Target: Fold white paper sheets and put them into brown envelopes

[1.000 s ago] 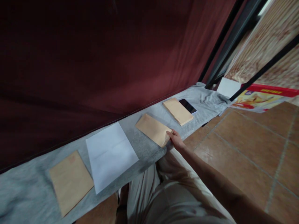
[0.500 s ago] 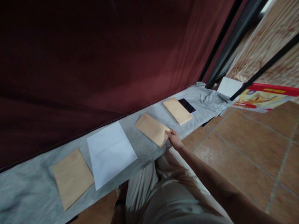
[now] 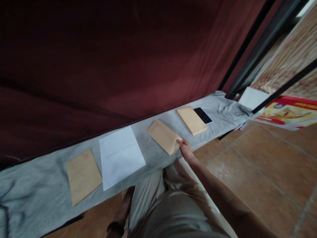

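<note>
A brown paper envelope (image 3: 162, 136) lies tilted on the grey cloth, its near right corner pinched between the thumb and fingers of my right hand (image 3: 184, 147). Left of it a white sheet of paper (image 3: 121, 158) rests flat with a faint crease across it. Another brown envelope (image 3: 83, 177), with a small reddish mark, lies farther left, close to the sheet. To the right sits a neat stack of brown envelopes (image 3: 192, 120). My left hand (image 3: 128, 197) hangs low beside my left leg, below the cloth's edge; its fingers are not clearly visible.
The grey cloth (image 3: 224, 110) covers a long narrow surface along a dark red curtain (image 3: 111, 66). A black tablet or phone (image 3: 203, 115) lies beside the stack. Black poles (image 3: 246, 46), a colourful box (image 3: 292, 112) and brown floor tiles (image 3: 247, 172) are to the right.
The view has shifted slightly. My right hand keeps its hold on the envelope's corner, which looks bent up a little more. More of my left forearm and its dark wristband shows.
</note>
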Action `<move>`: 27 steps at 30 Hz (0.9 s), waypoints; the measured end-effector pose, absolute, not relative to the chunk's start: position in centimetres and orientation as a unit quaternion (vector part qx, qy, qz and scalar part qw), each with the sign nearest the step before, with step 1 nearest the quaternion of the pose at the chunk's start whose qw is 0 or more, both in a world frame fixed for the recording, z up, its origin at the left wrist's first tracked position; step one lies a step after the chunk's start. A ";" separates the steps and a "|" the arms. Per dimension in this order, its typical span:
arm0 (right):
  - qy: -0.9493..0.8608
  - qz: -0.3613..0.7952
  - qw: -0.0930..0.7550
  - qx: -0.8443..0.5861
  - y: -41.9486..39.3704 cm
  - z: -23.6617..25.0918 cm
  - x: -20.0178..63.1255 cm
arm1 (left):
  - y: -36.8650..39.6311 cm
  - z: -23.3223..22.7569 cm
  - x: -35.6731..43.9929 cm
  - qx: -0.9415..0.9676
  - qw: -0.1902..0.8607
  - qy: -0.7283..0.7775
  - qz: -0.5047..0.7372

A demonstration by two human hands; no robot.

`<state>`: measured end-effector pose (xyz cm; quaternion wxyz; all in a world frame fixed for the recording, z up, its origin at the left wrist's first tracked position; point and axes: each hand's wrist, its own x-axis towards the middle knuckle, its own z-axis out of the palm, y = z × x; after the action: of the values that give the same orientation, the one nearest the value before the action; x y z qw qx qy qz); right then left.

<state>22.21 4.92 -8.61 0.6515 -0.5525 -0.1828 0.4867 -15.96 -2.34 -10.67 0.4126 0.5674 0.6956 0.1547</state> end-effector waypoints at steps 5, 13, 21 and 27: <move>-0.139 0.482 0.673 -0.543 5.4 -9.0 22.1 | -3.1 -8.6 -16.2 0.601 0.387 0.675 0.183; -0.126 0.496 0.656 -0.554 5.5 -9.4 20.7 | 4.7 -1.6 -2.6 0.728 0.274 0.522 0.350; -0.146 0.557 0.579 -0.578 4.4 -8.5 20.6 | 15.4 -5.0 7.5 0.843 0.127 0.501 0.148; -0.145 0.602 0.504 -0.602 4.4 -8.1 21.6 | 18.8 -6.5 8.9 0.858 0.089 0.496 0.096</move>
<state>21.62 4.41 -8.12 0.5043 -0.6020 -0.1451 0.6018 8.93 18.79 -6.47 0.0889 0.8583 0.4961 0.0962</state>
